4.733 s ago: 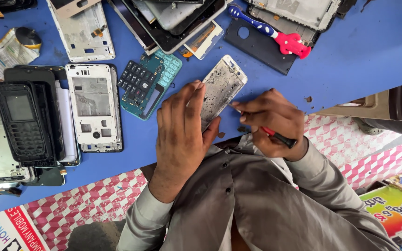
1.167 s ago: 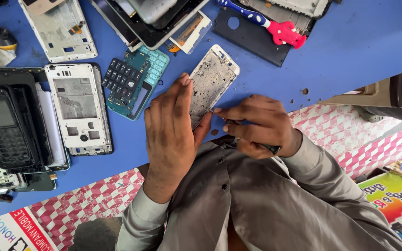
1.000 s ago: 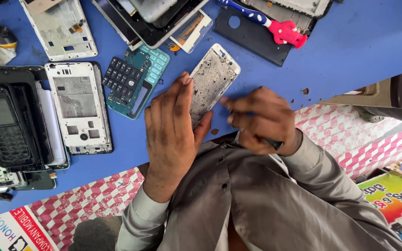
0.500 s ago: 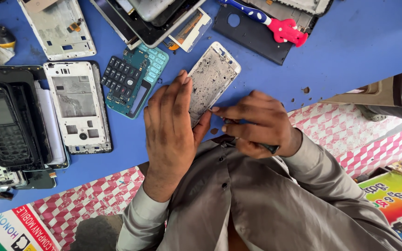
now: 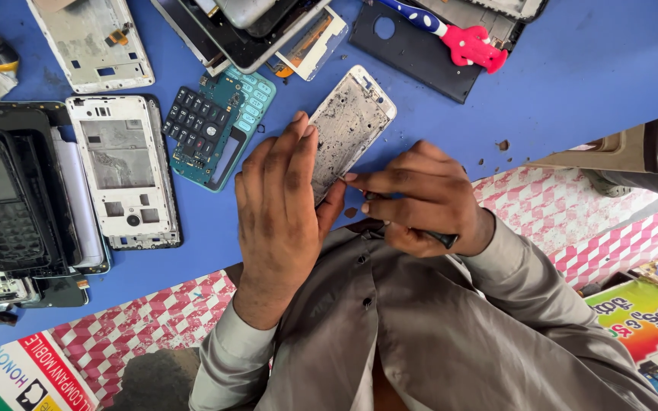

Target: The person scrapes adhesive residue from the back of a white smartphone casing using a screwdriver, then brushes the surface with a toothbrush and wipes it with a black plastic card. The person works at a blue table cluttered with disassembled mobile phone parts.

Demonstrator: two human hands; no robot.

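Silver and scuffed, the phone frame [image 5: 348, 129] lies slanted on the blue table [image 5: 573, 84], near its front edge, just in front of the person's chest. The left hand [image 5: 283, 221] lies flat over the frame's lower end, fingers stretched out and close together, pressing rather than gripping, which looks meant to keep the frame from sliding. The right hand [image 5: 420, 199] is curled shut around a dark-handled tool [image 5: 429, 236], fingertips pinched low near the working end at the frame's right edge; the tip itself is hidden behind the fingers. Brown crumbs [image 5: 501, 145] dot the table to the right. Just left of the frame rests a teal keypad board [image 5: 222, 122], and farther left a white phone housing [image 5: 122, 169]. A pink-headed toothbrush [image 5: 458, 36] lies on a dark panel behind.
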